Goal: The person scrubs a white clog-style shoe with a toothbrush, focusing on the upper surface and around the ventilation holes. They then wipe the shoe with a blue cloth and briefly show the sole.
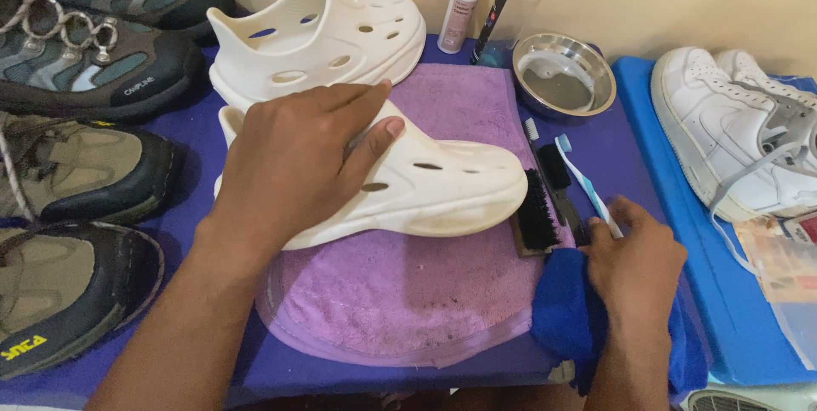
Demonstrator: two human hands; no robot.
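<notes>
A cream foam clog (pixel 442 190) with oval holes lies on its side on a purple towel (pixel 400 300). My left hand (pixel 294 164) rests flat over its heel end and holds it down. My right hand (pixel 634 262) sits at the towel's right edge, on a blue cloth (pixel 562 313), with its fingers touching the handles of a blue-and-white toothbrush (pixel 583 181) and a black brush (pixel 557 173). A black-bristled wooden brush (pixel 536 219) lies just right of the clog's toe. A second cream clog (pixel 328 37) stands behind the first.
A steel bowl (pixel 563 77), a white spray bottle (pixel 464 2) and a clear bottle (pixel 511 11) stand at the back. Several hiking shoes (pixel 85 71) line the left side. White sneakers (pixel 736 130) lie on a blue surface (pixel 672 232) at right.
</notes>
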